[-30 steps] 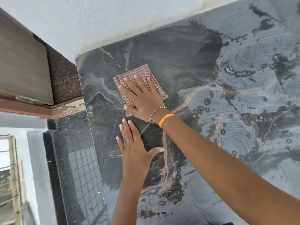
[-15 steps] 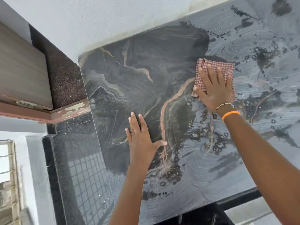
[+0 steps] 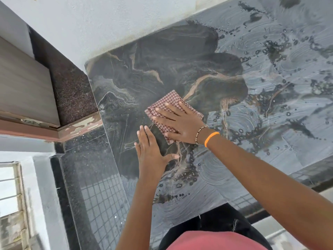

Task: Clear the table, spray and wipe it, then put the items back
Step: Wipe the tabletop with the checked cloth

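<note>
The dark marbled table top (image 3: 180, 56) is bare and wet, with swirled wipe marks and droplets over its right and near parts. A folded red-and-white checked cloth (image 3: 166, 101) lies flat near the table's left middle. My right hand (image 3: 180, 121) presses flat on the cloth, fingers spread, with a bead bracelet and an orange band at the wrist. My left hand (image 3: 153, 152) rests flat on the bare table just in front of the cloth, fingers together, holding nothing.
A white wall (image 3: 108, 24) borders the table's far edge. Left of the table lies a lower black stone ledge (image 3: 86, 168). A wooden panel (image 3: 23, 91) and a speckled stone slab (image 3: 72, 92) sit at the far left. The table's near edge (image 3: 270, 193) runs at lower right.
My right hand has slid the cloth from the table's right middle back leftward and nearer, ending just beyond my left hand. The left hand has stayed planted on the table.
</note>
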Demonstrator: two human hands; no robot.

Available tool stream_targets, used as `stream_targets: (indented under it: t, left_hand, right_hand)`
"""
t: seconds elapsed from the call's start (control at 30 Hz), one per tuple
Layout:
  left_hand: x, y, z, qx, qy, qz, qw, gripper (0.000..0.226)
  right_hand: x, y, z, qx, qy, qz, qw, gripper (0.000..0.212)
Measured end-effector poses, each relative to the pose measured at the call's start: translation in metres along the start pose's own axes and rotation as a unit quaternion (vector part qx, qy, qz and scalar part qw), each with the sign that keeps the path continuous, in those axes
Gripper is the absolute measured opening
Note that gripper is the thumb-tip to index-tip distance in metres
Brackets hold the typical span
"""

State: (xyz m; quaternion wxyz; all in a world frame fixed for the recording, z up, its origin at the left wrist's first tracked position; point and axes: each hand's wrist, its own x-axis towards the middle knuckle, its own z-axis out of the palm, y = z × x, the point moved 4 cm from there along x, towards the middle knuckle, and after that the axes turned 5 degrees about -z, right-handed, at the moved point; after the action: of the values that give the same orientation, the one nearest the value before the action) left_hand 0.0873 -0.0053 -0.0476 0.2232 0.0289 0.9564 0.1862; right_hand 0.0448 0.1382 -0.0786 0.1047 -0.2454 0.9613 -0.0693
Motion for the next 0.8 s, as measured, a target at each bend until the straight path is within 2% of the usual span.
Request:
stream_targets:
  t: [0.07,0.17,0.33,0.43,0.53,0.63,0.8]
  left_hand:
    - [-0.002,0.012,0.006,0.02,-0.021,0.03,0.999,0.132]
    - [0.0,0.033,0.02,0.043,-0.051,0.047,0.997,0.125]
    - [0.004,0.04,0.028,0.078,-0.043,0.033,0.995,0.124]
    - [0.005,0.038,0.029,0.076,-0.036,0.034,0.996,0.124]
    - [0.006,0.039,0.03,0.075,-0.033,0.034,0.996,0.125]
    - [0.007,0.039,0.03,0.072,-0.029,0.032,0.996,0.125]
    - [0.006,0.04,0.028,0.069,-0.029,0.021,0.997,0.126]
  right_hand:
    - [-0.028,0.025,0.001,-0.011,0.002,0.024,1.0,0.06]
    - [-0.062,0.076,-0.004,-0.002,0.003,0.125,0.992,0.061]
    - [-0.107,0.139,-0.012,0.062,0.028,0.301,0.951,0.062]
    - [-0.126,0.129,-0.006,0.071,0.049,0.374,0.924,0.064]
    - [-0.125,0.089,0.0,0.103,0.067,0.435,0.892,0.07]
    - [-0.103,0.043,0.006,0.084,0.047,0.391,0.915,0.071]
    - [-0.043,0.011,0.005,0.046,0.023,0.219,0.974,0.068]
